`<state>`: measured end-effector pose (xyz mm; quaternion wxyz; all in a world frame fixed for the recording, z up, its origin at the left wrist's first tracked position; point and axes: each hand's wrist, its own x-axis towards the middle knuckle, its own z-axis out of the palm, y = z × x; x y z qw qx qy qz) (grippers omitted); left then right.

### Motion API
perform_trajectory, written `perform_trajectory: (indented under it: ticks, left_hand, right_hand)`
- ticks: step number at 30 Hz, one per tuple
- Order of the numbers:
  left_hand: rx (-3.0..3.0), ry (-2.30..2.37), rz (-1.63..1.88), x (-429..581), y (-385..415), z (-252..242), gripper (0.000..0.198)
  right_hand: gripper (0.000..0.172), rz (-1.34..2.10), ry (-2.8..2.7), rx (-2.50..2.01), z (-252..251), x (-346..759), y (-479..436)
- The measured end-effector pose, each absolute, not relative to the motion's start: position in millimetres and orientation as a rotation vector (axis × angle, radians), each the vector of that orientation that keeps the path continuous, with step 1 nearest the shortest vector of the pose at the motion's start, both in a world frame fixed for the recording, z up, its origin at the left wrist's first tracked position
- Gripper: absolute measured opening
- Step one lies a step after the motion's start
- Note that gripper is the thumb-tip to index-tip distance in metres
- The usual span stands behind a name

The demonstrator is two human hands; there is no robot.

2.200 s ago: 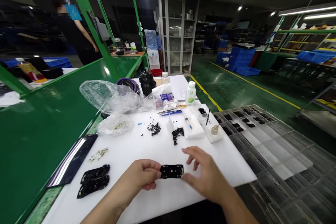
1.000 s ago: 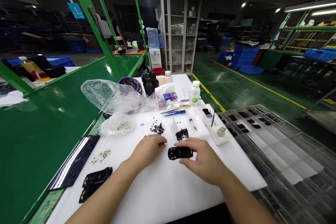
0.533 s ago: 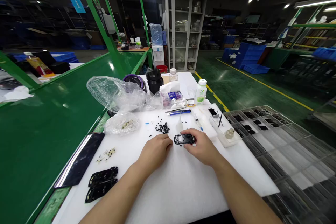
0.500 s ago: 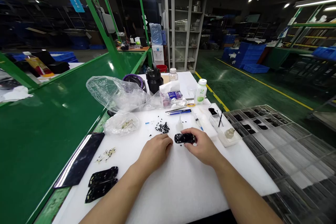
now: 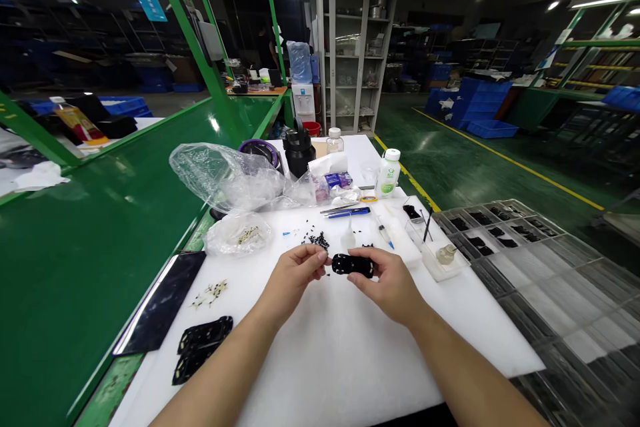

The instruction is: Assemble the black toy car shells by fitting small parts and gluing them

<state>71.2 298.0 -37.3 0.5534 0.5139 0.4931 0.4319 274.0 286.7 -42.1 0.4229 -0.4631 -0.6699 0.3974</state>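
Note:
My right hand (image 5: 390,283) grips a small flat black plastic part (image 5: 353,265) with holes, held just above the white foam pad (image 5: 325,353). My left hand (image 5: 295,273) is beside the part's left end, its thumb and fingertips pinched together on something too small to make out. A heap of tiny black pieces (image 5: 317,239) lies just beyond the hands. Two more black plates (image 5: 203,341) are stacked at the pad's near left.
Crumpled clear bags (image 5: 225,177), a black flask (image 5: 299,150), a white bottle (image 5: 388,173), pens (image 5: 345,211) and a syringe (image 5: 386,235) sit at the pad's far side. Clear compartment trays (image 5: 505,240) lie to the right, a green bench (image 5: 90,213) to the left.
The right hand took the black part from the left hand and carried it toward the heap of tiny pieces. The left hand reached to the heap and came back pinched beside the part.

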Motion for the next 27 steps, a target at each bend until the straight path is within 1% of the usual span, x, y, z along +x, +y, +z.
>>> perform_trajectory:
  ticks: [4, 9, 21, 27]
  left_hand:
    - [1.015, 1.018, 1.068, 73.3, 297.5, -38.8, 0.03]
    - [0.9, 0.973, 1.121, 78.2, 297.3, -40.5, 0.03]
    - [0.974, 1.193, 1.272, 86.0, 295.6, -40.0, 0.026]
    - [0.963, 1.181, 1.263, 87.9, 296.8, -43.4, 0.028]
  right_hand:
    - [0.034, 0.896, -1.671, -1.091, -42.3, 268.1, 281.7]
    - [0.036, 0.755, -1.689, -1.09, -43.2, 259.6, 280.2]
    - [0.039, 0.758, -1.582, -1.156, -47.5, 244.2, 278.2]
    - [0.039, 0.78, -1.573, -1.152, -49.4, 239.1, 277.7]
